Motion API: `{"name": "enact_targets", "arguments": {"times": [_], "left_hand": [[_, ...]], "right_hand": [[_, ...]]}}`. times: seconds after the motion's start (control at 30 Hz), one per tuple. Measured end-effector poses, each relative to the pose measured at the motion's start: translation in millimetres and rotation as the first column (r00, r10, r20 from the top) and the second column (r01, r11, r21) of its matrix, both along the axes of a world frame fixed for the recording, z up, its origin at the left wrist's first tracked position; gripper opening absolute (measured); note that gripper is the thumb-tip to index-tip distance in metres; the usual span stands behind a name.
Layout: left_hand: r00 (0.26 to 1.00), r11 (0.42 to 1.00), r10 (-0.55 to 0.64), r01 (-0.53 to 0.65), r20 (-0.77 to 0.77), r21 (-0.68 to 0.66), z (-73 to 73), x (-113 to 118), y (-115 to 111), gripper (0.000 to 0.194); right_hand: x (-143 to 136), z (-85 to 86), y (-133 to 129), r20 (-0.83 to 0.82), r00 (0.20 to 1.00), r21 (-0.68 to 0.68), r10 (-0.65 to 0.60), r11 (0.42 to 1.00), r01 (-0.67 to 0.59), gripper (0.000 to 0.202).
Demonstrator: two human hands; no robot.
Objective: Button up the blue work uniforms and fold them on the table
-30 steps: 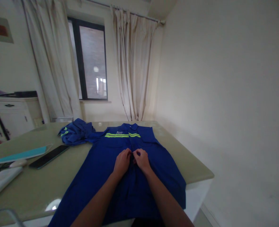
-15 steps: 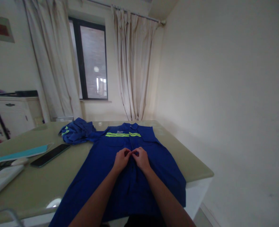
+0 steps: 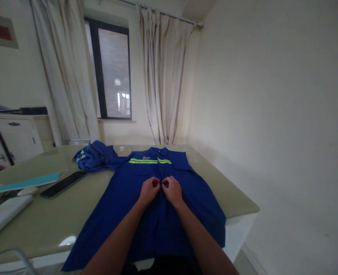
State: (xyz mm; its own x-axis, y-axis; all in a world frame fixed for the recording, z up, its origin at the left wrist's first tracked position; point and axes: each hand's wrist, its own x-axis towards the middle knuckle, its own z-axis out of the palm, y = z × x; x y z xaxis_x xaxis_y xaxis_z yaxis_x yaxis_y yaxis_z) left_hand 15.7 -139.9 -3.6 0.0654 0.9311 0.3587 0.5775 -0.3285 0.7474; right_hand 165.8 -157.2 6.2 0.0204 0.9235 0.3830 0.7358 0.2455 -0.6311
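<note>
A blue work jacket (image 3: 117,210) with yellow-green reflective stripes lies spread front side up, its collar at the far end and its lower edge toward me. At the middle of its front opening, my left hand (image 3: 150,189) pinches the cloth between thumb and fingers. Close beside it, my right hand (image 3: 171,189) pinches the other side of the same opening. The fingertips of both hands nearly meet there. Whether a button or snap sits between them is too small to tell.
A crumpled blue garment (image 3: 96,156) with a striped part lies by the jacket's left sleeve. Left on the table (image 3: 232,191) are a phone (image 3: 62,184), a light-blue face mask (image 3: 30,181) and a white flat device (image 3: 5,214). A wall (image 3: 286,133) rises at right.
Both hands stay at the jacket's front opening, with the fingertips shifting slightly against each other. The whole view has moved a little.
</note>
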Motion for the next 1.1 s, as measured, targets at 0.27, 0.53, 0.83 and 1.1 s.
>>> {"name": "enact_targets", "arguments": {"times": [0.27,0.53,0.83,1.1], "left_hand": [[0.998,0.999,-0.049,0.049,-0.033,0.007,-1.3,-1,0,0.024],[0.995,0.997,-0.009,0.017,-0.102,0.079,1.2,2,-3,0.021],[0.992,0.999,0.043,-0.04,-0.122,0.025,5.3,1,-6,0.015],[0.974,0.997,0.077,-0.072,-0.214,0.031,5.9,5,-8,0.013]], "right_hand": [[6,-12.5,15,-0.112,0.993,-0.004,0.04,0.999,-0.041,0.009],[4,-11.8,12,-0.068,0.993,0.037,0.091,0.995,-0.089,0.015],[3,-5.8,8,-0.061,0.994,0.078,0.09,0.993,-0.085,0.014],[3,-7.7,9,-0.1,0.99,0.078,0.101,0.993,-0.093,0.011]]}}
